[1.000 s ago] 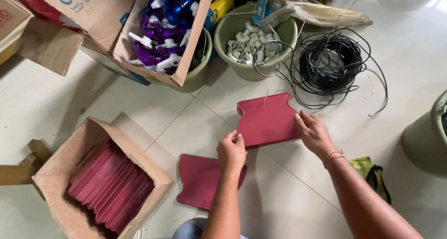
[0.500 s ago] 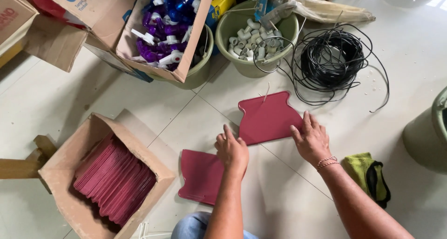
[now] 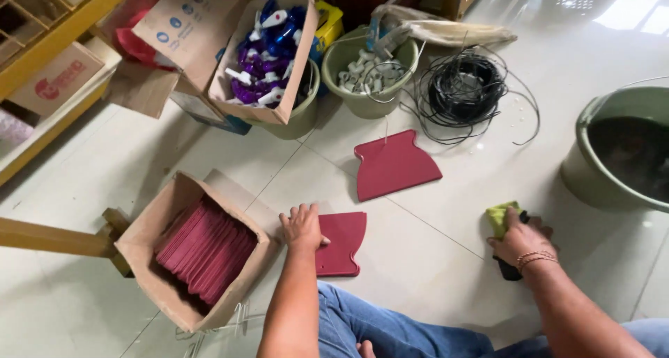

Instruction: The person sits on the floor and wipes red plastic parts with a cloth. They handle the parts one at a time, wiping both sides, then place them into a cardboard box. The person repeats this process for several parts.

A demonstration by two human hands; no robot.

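Observation:
My left hand (image 3: 302, 227) rests flat on the left edge of a dark red flat plastic piece (image 3: 340, 242) lying on the tiled floor. A second red piece (image 3: 391, 165) of the same shape lies farther away, untouched. My right hand (image 3: 520, 240) is closed over a yellow-green and black cloth (image 3: 498, 217) on the floor at the right. A cardboard box (image 3: 162, 218) packed with several more red pieces (image 3: 206, 249) stands just left of my left hand.
Farther off are a box of blue and purple spray heads (image 3: 267, 48), a green bucket of white pipe fittings (image 3: 362, 75), and a coil of black wire (image 3: 463, 87). A large green bucket (image 3: 617, 149) stands at right; a yellow wooden frame (image 3: 52, 238) lies at left.
Both hands let go of the farther red piece, which now lies on the floor. My left hand dropped onto the nearer piece; my right hand moved right onto the cloth. The view pulled back.

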